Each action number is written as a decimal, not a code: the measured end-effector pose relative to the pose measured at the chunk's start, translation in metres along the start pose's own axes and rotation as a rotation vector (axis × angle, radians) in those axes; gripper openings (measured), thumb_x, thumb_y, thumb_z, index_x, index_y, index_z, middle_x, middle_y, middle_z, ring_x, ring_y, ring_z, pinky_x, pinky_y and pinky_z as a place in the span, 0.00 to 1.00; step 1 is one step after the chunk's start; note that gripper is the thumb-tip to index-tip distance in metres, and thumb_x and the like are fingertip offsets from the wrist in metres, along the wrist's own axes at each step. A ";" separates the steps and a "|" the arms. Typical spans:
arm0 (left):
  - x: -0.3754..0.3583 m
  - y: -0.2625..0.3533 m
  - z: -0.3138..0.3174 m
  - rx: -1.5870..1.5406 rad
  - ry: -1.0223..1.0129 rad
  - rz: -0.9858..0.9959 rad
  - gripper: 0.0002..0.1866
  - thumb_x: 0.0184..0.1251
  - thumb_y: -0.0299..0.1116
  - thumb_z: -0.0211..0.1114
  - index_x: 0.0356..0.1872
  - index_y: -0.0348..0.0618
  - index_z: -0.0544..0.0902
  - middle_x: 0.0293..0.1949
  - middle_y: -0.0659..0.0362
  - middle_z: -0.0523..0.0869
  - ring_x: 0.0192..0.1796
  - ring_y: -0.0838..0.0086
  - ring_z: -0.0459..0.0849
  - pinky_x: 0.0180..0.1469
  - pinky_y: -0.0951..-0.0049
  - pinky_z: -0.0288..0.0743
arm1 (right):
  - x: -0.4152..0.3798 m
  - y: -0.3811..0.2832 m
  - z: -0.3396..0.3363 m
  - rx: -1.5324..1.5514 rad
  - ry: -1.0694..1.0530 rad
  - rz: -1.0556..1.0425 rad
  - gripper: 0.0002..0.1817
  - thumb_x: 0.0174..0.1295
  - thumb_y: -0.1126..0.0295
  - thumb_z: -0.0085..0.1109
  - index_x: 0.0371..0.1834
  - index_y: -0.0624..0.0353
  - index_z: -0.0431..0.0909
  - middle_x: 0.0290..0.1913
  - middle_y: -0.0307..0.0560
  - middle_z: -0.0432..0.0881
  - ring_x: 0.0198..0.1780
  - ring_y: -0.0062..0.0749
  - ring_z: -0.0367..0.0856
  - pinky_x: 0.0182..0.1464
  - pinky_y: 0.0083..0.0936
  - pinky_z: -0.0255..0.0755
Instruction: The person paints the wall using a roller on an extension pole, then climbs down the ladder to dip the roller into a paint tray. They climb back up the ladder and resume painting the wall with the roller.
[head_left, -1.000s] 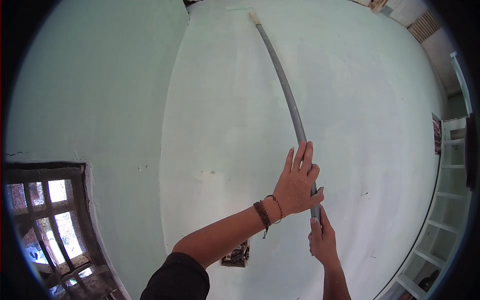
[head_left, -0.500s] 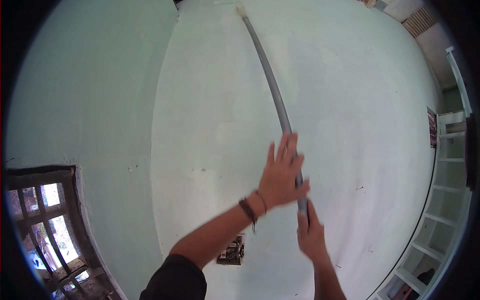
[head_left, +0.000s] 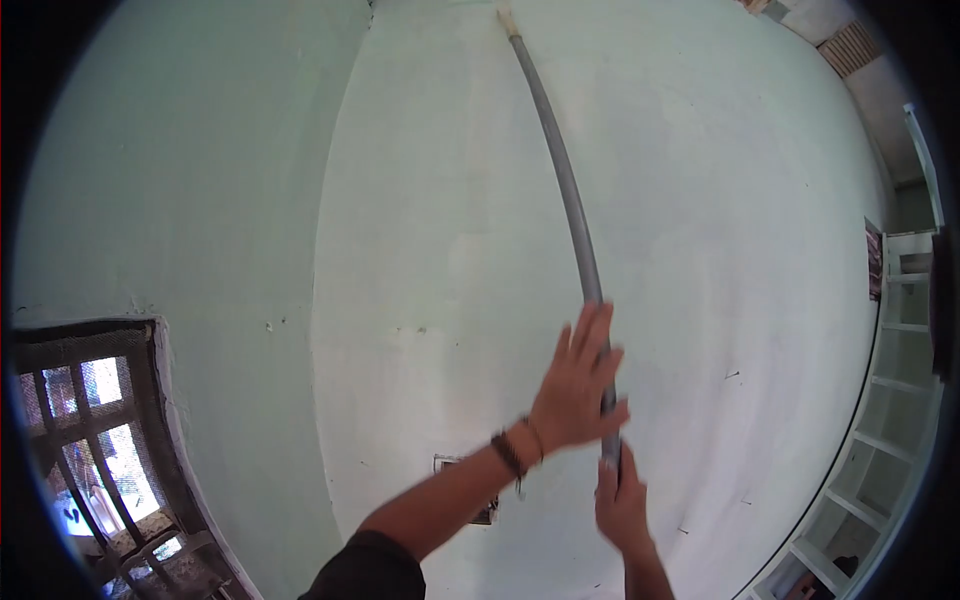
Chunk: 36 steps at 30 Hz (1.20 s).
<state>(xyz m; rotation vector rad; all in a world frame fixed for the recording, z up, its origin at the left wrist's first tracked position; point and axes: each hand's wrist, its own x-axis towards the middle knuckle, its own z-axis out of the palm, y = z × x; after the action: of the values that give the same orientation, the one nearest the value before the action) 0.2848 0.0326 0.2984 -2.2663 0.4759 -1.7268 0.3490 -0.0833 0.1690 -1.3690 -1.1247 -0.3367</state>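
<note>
A: Head view, only one available. Where is the gray pole?

B: Slanting up the pale green wall, lower end near the hands, pale tip close to the top edge of view. Whether the tip touches the wall: cannot tell.

A: Hands?

B: Right hand lowest, fingers closed around the pole's lower end. Left hand just above it, fingers spread and mostly straight, laid over the pole rather than wrapped round it; thumb out to the right. Bracelets on that wrist.

A: Change over the last half second?

B: Both hands sit lower against the wall; the tip has dropped less. Camera shifted slightly too, so the amount is uncertain. Arrangement of the hands unchanged.

A: Meaning for the work?

B: My reading: the pole was drawn downward, right hand holding, left steadying.

A: Surroundings?

B: Wall recess partly behind the left forearm; barred window at lower left, well apart.
</note>
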 end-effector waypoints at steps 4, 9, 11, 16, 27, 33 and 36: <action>-0.038 0.024 0.000 -0.035 -0.054 -0.051 0.24 0.46 0.37 0.65 0.44 0.36 0.71 0.69 0.37 0.51 0.71 0.37 0.49 0.66 0.42 0.52 | -0.045 0.015 0.009 0.076 -0.011 0.008 0.26 0.67 0.63 0.46 0.62 0.72 0.59 0.31 0.67 0.78 0.36 0.60 0.82 0.33 0.39 0.73; 0.030 -0.016 -0.021 0.018 0.051 -0.020 0.25 0.46 0.36 0.65 0.45 0.36 0.71 0.69 0.36 0.51 0.71 0.38 0.48 0.68 0.45 0.50 | 0.026 -0.052 0.002 0.051 -0.012 0.039 0.22 0.68 0.65 0.44 0.62 0.65 0.61 0.26 0.62 0.77 0.26 0.53 0.80 0.28 0.37 0.70; 0.023 -0.015 -0.021 0.007 0.046 -0.024 0.25 0.45 0.36 0.65 0.45 0.36 0.71 0.69 0.36 0.51 0.71 0.38 0.48 0.68 0.45 0.50 | 0.027 -0.049 0.006 0.054 0.005 0.019 0.21 0.68 0.65 0.44 0.61 0.64 0.62 0.27 0.62 0.77 0.26 0.55 0.80 0.28 0.37 0.70; -0.076 0.026 0.005 -0.062 -0.076 -0.090 0.27 0.45 0.39 0.66 0.46 0.36 0.71 0.68 0.34 0.53 0.70 0.36 0.51 0.67 0.38 0.46 | -0.070 0.051 0.039 -0.047 0.053 -0.099 0.23 0.67 0.66 0.45 0.61 0.67 0.60 0.29 0.65 0.79 0.32 0.61 0.81 0.29 0.43 0.72; -0.063 0.016 0.000 -0.043 -0.039 -0.126 0.27 0.43 0.38 0.66 0.46 0.39 0.71 0.69 0.37 0.54 0.71 0.39 0.49 0.68 0.38 0.40 | -0.052 0.026 0.042 0.019 0.035 0.018 0.22 0.65 0.66 0.49 0.59 0.66 0.63 0.26 0.57 0.77 0.25 0.49 0.77 0.29 0.39 0.71; -0.137 0.054 0.024 -0.141 -0.083 -0.182 0.27 0.44 0.39 0.65 0.47 0.39 0.72 0.69 0.40 0.56 0.72 0.46 0.51 0.69 0.40 0.39 | -0.127 0.052 0.037 0.011 -0.088 0.146 0.25 0.70 0.63 0.41 0.66 0.67 0.58 0.55 0.67 0.74 0.58 0.53 0.74 0.48 0.35 0.73; -0.101 0.034 0.010 -0.118 -0.080 -0.175 0.27 0.44 0.39 0.65 0.48 0.39 0.72 0.69 0.40 0.55 0.72 0.46 0.51 0.70 0.40 0.38 | -0.083 0.022 0.035 0.040 -0.066 0.090 0.23 0.71 0.65 0.40 0.65 0.67 0.59 0.54 0.67 0.75 0.57 0.51 0.75 0.48 0.33 0.73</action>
<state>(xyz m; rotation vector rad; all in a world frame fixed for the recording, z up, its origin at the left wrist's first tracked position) 0.2667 0.0427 0.1931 -2.5172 0.3826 -1.7209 0.3108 -0.0799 0.0848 -1.3985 -1.1145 -0.2042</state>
